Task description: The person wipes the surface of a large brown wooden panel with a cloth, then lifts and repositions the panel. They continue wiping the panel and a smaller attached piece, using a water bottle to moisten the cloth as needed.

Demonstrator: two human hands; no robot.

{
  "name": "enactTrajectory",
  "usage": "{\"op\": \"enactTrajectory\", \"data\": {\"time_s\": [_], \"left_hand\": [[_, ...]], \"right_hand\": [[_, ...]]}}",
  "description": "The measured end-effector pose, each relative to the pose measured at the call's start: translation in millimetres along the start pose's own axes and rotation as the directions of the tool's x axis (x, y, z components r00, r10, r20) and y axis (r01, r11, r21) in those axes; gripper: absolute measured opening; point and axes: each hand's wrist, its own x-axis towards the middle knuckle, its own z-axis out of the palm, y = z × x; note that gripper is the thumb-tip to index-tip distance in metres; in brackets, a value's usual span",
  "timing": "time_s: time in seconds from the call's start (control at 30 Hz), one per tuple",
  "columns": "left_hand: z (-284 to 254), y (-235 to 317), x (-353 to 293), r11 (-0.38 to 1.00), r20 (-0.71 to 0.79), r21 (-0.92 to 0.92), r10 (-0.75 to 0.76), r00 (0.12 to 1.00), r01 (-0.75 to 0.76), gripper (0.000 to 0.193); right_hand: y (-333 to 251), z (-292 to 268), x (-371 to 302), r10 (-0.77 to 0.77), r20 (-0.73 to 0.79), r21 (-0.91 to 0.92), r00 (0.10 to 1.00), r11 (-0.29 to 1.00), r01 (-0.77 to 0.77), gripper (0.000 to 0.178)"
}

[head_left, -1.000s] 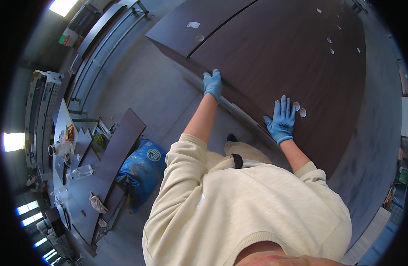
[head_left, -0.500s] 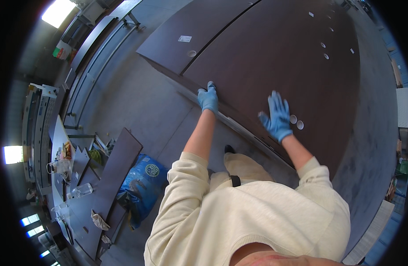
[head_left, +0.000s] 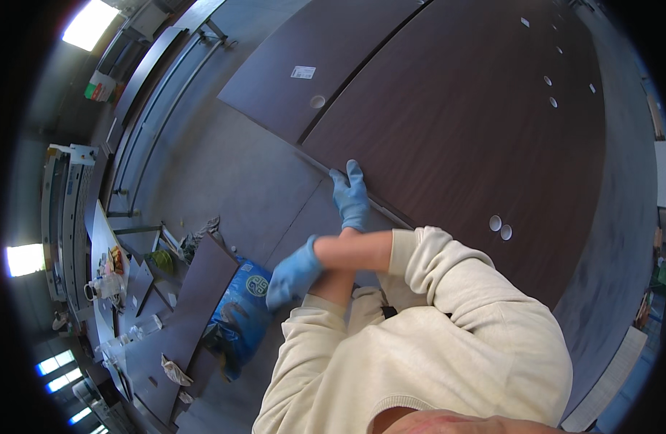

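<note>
Both my hands wear light blue gloves. My left hand (head_left: 350,197) grips the near edge of a large dark brown panel (head_left: 449,123), with its thumb and fingers at the rim. Across my left forearm lies my right arm, and my right hand (head_left: 295,275) hangs off the panel on the left, above the floor near a blue plastic sack (head_left: 240,307). Motion smears its fingers. A second brown panel (head_left: 275,101) lies beyond a narrow dark gap, bearing a white label (head_left: 302,72) and a pale round disc (head_left: 317,102).
More pale discs (head_left: 501,227) dot the large panel. At the left stands a cluttered bench with a clear plastic bottle (head_left: 146,327), a crumpled cloth (head_left: 175,370) and a long brown board (head_left: 195,296). A metal frame rack (head_left: 148,137) runs along the upper left.
My right hand has lifted off the panel top and swung left across my left forearm. My left hand stays at the panel edge. The view has shifted slightly.
</note>
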Motion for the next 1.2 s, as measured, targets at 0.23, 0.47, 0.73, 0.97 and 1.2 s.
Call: {"op": "enactTrajectory", "data": {"time_s": [0.23,0.47,0.73,0.97,1.2], "left_hand": [[5,-18,9,0.974,0.013,-0.192,0.123,0.992,-0.118,0.084],[10,-22,12,0.968,-0.032,-0.169,0.184,0.982,-0.187,0.089],[9,-18,2,0.941,-0.008,-0.26,0.222,0.975,-0.216,0.079],[1,-14,5,0.977,0.085,-0.15,0.163,0.983,-0.149,0.077],[-38,-84,-36,0.931,0.228,-0.314,0.266,0.937,-0.188,0.068]], "right_hand": [[-35,-3,-143,-0.345,-0.881,-0.473,0.324,0.623,-0.622,0.058],[-6,118,-272,0.009,-1.0,0.02,-0.018,0.226,-0.974,0.094],[12,147,-262,0.084,-0.995,0.059,-0.046,0.157,-0.986,0.088],[4,151,-261,0.114,-0.993,0.055,-0.043,0.102,-0.993,0.091],[7,155,-258,0.104,-0.994,0.045,-0.035,0.087,-0.995,0.093]]}}
